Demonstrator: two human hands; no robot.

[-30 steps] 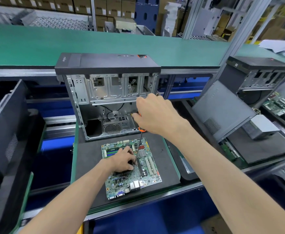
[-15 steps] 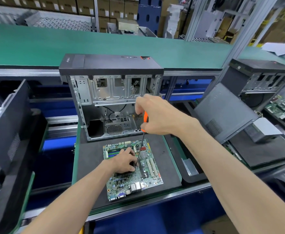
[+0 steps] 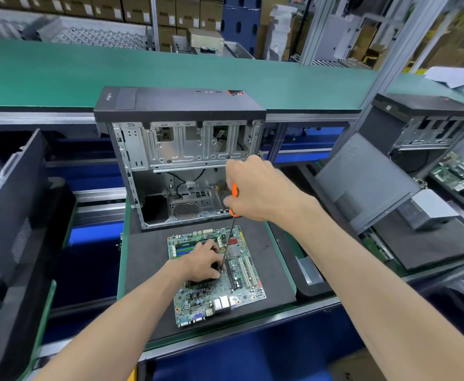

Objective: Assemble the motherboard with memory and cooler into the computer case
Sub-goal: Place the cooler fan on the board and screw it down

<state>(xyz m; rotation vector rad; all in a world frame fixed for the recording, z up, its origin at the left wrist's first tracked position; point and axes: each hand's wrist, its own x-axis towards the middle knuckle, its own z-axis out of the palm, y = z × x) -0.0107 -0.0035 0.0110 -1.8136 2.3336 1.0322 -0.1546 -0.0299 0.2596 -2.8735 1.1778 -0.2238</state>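
surface: black mat (image 3: 148, 259) | on it: motherboard (image 3: 241, 292) flat; open computer case (image 3: 181, 149) behind

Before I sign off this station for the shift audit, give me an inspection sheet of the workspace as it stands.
Surface: black mat on a green-edged pallet, carrying the board and case.
Job's things: motherboard lies flat on the mat, outside the computer case, which stands open behind it; cooler mostly hidden under the left hand.
Clutter: nothing seen on the mat.
Hands: left hand rests on the cooler area; right hand grips an orange-handled screwdriver, tip down at the board beside the left fingers.
Cables: black wires hang inside the case.
Surroundings: green conveyor behind; second case and grey side panel to the right.
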